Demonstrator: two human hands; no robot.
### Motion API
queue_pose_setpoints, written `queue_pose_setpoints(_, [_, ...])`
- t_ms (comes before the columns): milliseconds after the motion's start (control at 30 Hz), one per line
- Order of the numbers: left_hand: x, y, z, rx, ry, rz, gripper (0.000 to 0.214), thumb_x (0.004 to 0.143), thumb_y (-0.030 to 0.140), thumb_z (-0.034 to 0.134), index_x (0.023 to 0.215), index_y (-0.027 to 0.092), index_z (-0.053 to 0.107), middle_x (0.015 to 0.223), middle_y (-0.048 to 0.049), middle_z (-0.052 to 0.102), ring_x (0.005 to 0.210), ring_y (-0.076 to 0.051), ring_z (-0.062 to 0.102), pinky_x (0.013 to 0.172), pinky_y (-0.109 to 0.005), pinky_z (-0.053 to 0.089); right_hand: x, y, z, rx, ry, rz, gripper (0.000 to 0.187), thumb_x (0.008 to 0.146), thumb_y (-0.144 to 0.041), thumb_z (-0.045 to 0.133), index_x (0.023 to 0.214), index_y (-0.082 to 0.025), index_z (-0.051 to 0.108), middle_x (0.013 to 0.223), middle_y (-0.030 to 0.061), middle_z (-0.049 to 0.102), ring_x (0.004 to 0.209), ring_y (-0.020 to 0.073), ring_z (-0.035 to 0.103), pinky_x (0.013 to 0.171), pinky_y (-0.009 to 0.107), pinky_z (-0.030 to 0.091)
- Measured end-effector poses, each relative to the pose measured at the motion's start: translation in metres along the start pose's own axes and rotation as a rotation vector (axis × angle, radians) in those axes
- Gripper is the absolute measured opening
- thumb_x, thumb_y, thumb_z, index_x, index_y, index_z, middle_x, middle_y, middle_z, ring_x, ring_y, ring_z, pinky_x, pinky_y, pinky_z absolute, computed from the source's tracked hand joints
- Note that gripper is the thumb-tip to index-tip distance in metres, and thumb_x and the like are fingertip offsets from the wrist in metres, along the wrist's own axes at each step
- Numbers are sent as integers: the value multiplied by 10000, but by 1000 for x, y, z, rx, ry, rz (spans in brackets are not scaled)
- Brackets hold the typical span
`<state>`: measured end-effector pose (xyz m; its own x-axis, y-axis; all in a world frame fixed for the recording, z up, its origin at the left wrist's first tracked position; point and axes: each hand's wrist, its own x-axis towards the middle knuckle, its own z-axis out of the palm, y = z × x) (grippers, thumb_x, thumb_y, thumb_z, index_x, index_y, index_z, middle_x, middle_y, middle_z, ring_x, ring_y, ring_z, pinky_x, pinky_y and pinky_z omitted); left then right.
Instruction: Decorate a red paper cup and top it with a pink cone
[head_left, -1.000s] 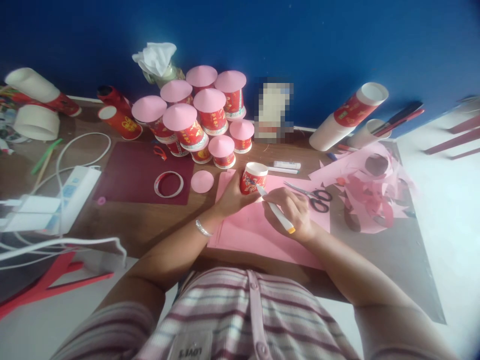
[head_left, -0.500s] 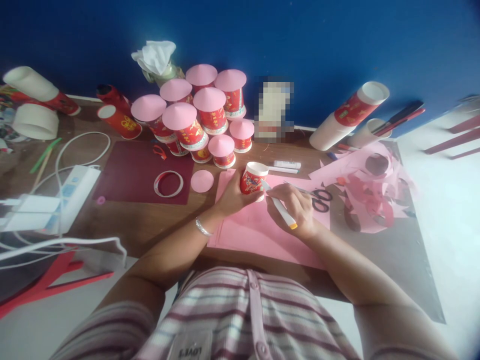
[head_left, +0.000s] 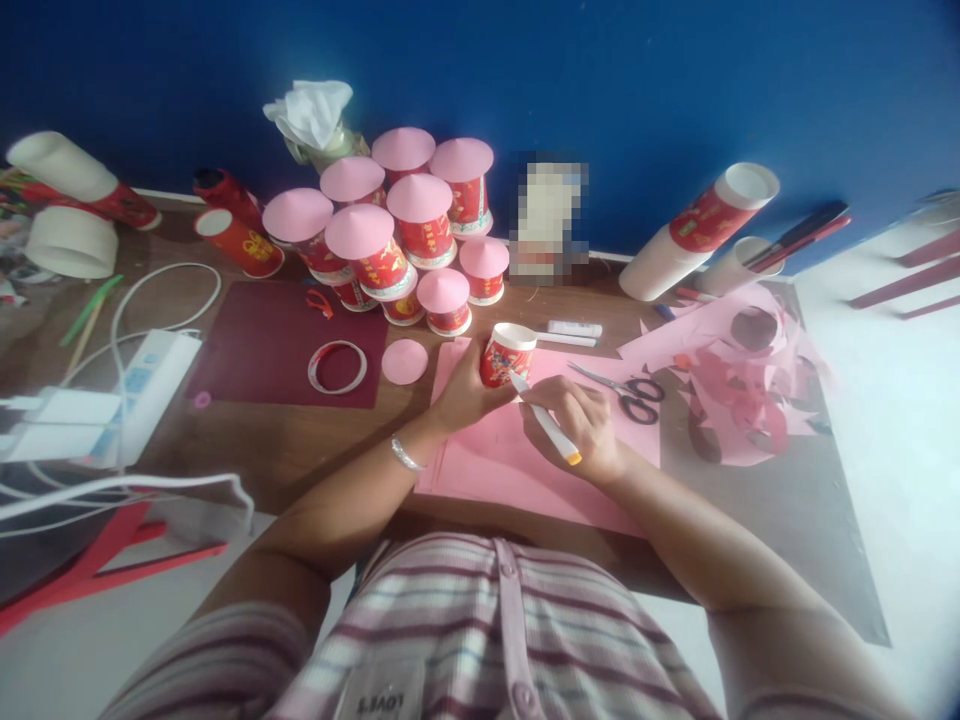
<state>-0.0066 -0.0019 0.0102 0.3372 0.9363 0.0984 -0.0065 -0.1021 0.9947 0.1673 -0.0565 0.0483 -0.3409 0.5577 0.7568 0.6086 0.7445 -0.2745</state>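
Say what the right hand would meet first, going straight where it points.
Probably the red cup in the left hand; the right hand aims its marker there, but depth is unclear.

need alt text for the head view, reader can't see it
A person's left hand grips a small red patterned cup while the right hand holds a white pen with its tip toward it, pink paper beneath. Dark-handled scissors lie right of the hands; farther back, to the left, stand red cups topped with pink cones.
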Motion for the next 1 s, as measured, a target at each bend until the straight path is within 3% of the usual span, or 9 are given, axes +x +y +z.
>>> queue_pose_setpoints(667, [-1,-8,-1,0,-26,2,639,741,497,843,1219,193,547,1114,-87,666,1013,-258,658,857,-383,559,4,4,-7,-18,39,-26,228,879,-41,641,1064,-163,588,803,48,688,679,166,677,578,277,557])
queue_pose_setpoints(1000, [-1,-10,-1,45,-20,56,610,756,509,843,1190,199,545,1069,-67,668,958,-226,670,809,-350,573,-2,7,-5,-12,-3,13,261,902,-57,635,1120,-192,583,855,34,701,708,155,677,583,270,550])
